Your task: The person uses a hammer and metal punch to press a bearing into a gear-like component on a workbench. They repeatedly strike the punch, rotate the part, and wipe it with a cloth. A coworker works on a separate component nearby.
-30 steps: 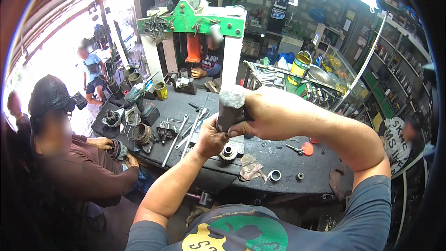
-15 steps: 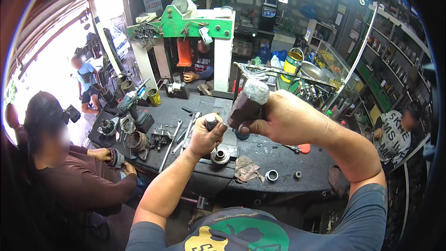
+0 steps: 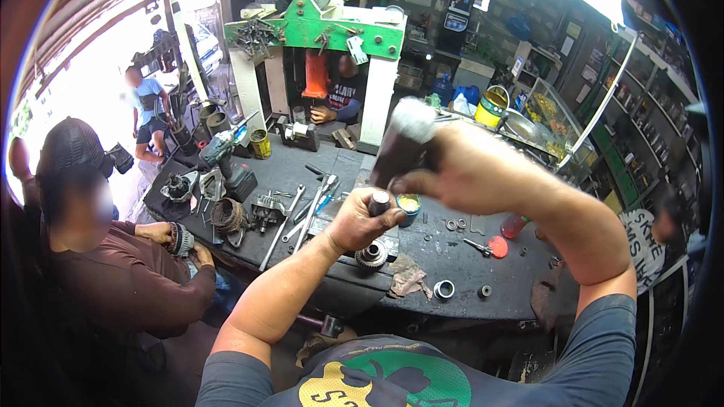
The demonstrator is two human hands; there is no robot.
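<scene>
In my left hand [image 3: 354, 220] a short round metal punch [image 3: 379, 202] stands nearly upright, my fingers wrapped round it. Directly below that hand, a toothed metal gear [image 3: 372, 256] with a raised hub rests on the bench; my hand partly covers it, and the punch's lower end is hidden. My right hand [image 3: 456, 166], smeared by motion, is closed round a heavy hammer whose worn steel head [image 3: 403, 136] hangs above the punch, apart from it. A blue jar [image 3: 408, 212] with yellowish contents stands beside the punch.
On the black bench [image 3: 445, 324] lie a rag [image 3: 409, 277], a metal ring [image 3: 444, 289], a small bushing [image 3: 485, 291], and a long wrench [image 3: 283, 227]. A cordless impact wrench [image 3: 219, 149] stands left. A co-worker [image 3: 128, 271] holds a gear part [image 3: 181, 240]. Behind rises a green-topped press [image 3: 302, 29].
The whole view has shifted, so the bench sits farther right. My right hand and the hammer are more blurred. The blue jar shows more clearly; both hands keep their holds.
</scene>
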